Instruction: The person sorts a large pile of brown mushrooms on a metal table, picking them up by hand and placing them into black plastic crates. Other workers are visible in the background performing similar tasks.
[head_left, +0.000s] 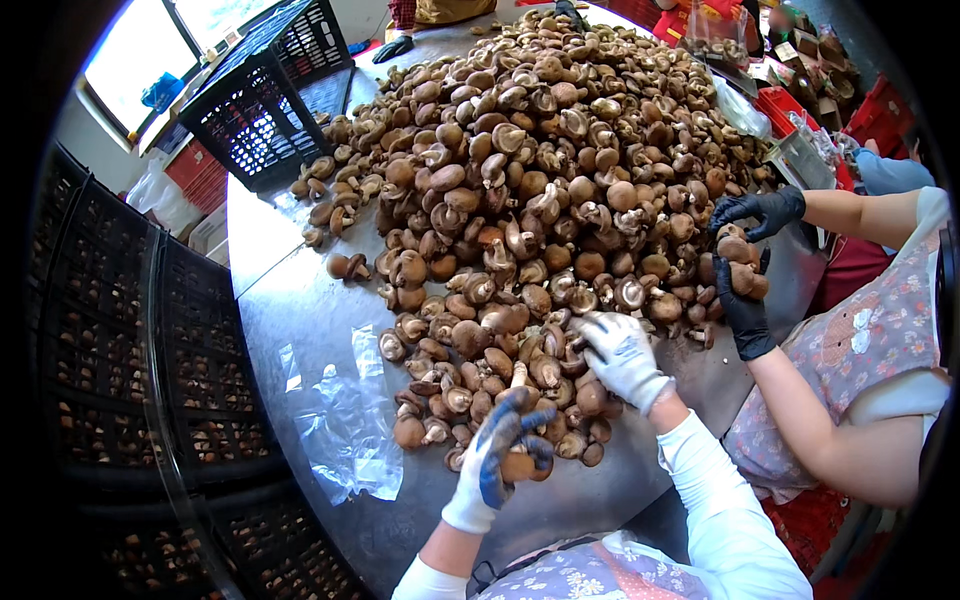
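A large heap of brown shiitake mushrooms (480, 337) covers much of the metal table (465, 525) before me. My left hand (495, 450), in a white glove with a blue coated palm, is turned partly upward at the heap's near edge. A brown-capped mushroom (517, 466) rests in it, partly covered by the curled fingers. My right hand (624, 358), gloved in white, reaches into the near side of the heap. Its fingertips touch mushrooms there; whether they grip one is hidden.
A clear plastic bag (349, 427) lies flat at left. Black crates of mushrooms (210, 375) are stacked beside the table; another black crate (255, 112) lies tipped at its far left. At right, a co-worker's black-gloved hands (742, 300) hold several mushrooms. Another black glove (394, 49) shows across the table.
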